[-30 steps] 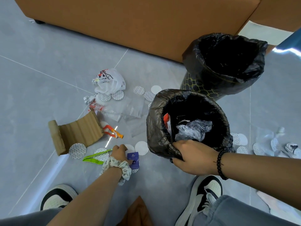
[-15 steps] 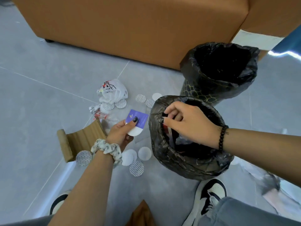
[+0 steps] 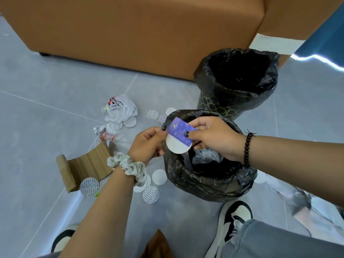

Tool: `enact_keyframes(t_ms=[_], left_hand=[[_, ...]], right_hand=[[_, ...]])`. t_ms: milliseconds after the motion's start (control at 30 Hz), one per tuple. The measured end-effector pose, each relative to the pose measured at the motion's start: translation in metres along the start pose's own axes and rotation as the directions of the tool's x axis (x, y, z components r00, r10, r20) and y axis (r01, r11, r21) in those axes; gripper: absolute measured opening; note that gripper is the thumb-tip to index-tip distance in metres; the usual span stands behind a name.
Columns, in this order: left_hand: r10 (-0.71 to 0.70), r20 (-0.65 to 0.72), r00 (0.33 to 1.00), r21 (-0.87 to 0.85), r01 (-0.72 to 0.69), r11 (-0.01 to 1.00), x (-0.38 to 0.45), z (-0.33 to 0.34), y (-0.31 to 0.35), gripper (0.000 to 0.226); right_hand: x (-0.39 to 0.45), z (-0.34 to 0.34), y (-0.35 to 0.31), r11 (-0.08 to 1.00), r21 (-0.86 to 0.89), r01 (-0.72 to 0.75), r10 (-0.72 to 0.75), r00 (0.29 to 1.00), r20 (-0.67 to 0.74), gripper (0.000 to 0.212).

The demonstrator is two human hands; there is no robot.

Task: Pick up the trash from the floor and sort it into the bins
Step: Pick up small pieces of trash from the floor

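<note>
Both my hands hold a purple card (image 3: 177, 132) and a white round disc (image 3: 176, 147) over the left rim of the near black-lined bin (image 3: 210, 185). My left hand (image 3: 149, 144) pinches their left edge. My right hand (image 3: 214, 138) pinches the purple card's right end with thumb and fingers. A second, taller black-lined bin (image 3: 236, 94) stands behind the near one. On the floor to the left lie a white plastic bag (image 3: 120, 109), a bent piece of cardboard (image 3: 83, 168) and several round discs (image 3: 150, 194).
A brown sofa (image 3: 130, 32) runs across the back. Crumpled wrappers (image 3: 104, 132) lie near the cardboard. More clear plastic and discs lie on the floor at the right (image 3: 301, 198). My shoes (image 3: 232, 218) stand below the near bin on grey tiles.
My left hand lifted the purple card and disc from the floor up to the near bin. My right hand left the bin's rim and took hold of the card's right end.
</note>
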State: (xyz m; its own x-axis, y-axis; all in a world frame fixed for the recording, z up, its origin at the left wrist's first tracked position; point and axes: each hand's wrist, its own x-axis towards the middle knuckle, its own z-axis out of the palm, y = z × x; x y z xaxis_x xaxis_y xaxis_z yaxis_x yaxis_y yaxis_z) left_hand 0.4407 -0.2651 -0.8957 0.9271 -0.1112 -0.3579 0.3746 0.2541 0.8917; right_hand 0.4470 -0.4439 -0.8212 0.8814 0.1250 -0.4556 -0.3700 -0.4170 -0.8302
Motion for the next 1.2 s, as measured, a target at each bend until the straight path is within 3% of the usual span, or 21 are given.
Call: enact_keyframes(t_ms=[133, 200, 267, 333, 433, 533, 633, 933, 1067, 1200], left_hand=[[-0.082, -0.352, 0.932, 0.015, 0.093, 0.996, 0.009, -0.031, -0.030, 0.020], [-0.045, -0.422, 0.905, 0.254, 0.165, 0.953, 0.011, -0.050, -0.058, 0.015], [0.001, -0.388, 0.922, 0.558, 0.234, 0.796, 0.008, -0.067, -0.090, 0.010], [-0.035, -0.315, 0.948, 0.750, 0.272, 0.603, 0.003, -0.078, -0.116, 0.030], [-0.137, -0.282, 0.949, 0.850, 0.314, 0.422, -0.004, -0.088, -0.144, 0.059], [-0.087, -0.248, 0.965, 0.920, 0.263, 0.291, -0.011, -0.093, -0.163, 0.060], [-0.090, -0.185, 0.979, 0.962, 0.199, 0.185, -0.007, -0.103, -0.165, 0.057], [-0.107, -0.187, 0.977, 0.973, 0.199, 0.119, 0.010, -0.112, -0.164, 0.064], [-0.207, -0.298, 0.932, 0.939, 0.325, 0.110, 0.019, -0.109, -0.162, 0.037], [-0.237, -0.228, 0.944, 0.970, 0.242, 0.032, 0.019, -0.116, -0.153, 0.037]], right_hand=[[0.009, -0.018, 0.012, 0.980, -0.201, 0.008, -0.030, 0.993, -0.110, 0.011], [0.012, -0.026, 0.019, 0.963, -0.271, 0.002, -0.041, 0.989, -0.139, 0.010], [0.015, -0.031, 0.026, 0.925, -0.379, -0.001, -0.039, 0.994, -0.099, 0.008], [0.016, -0.033, 0.034, 0.873, -0.488, 0.003, -0.016, 1.000, -0.023, 0.006], [0.017, -0.031, 0.046, 0.831, -0.556, -0.005, 0.040, 0.998, 0.050, 0.004], [0.018, -0.028, 0.052, 0.802, -0.598, -0.005, 0.061, 0.995, 0.075, 0.003], [0.021, -0.028, 0.054, 0.802, -0.597, -0.017, 0.072, 0.995, 0.069, 0.016], [0.022, -0.026, 0.052, 0.806, -0.591, -0.025, 0.071, 0.996, 0.055, 0.023], [0.021, -0.022, 0.052, 0.803, -0.597, -0.005, 0.060, 0.996, 0.072, 0.022], [0.019, -0.020, 0.050, 0.816, -0.578, -0.011, 0.073, 0.994, 0.085, 0.022]])
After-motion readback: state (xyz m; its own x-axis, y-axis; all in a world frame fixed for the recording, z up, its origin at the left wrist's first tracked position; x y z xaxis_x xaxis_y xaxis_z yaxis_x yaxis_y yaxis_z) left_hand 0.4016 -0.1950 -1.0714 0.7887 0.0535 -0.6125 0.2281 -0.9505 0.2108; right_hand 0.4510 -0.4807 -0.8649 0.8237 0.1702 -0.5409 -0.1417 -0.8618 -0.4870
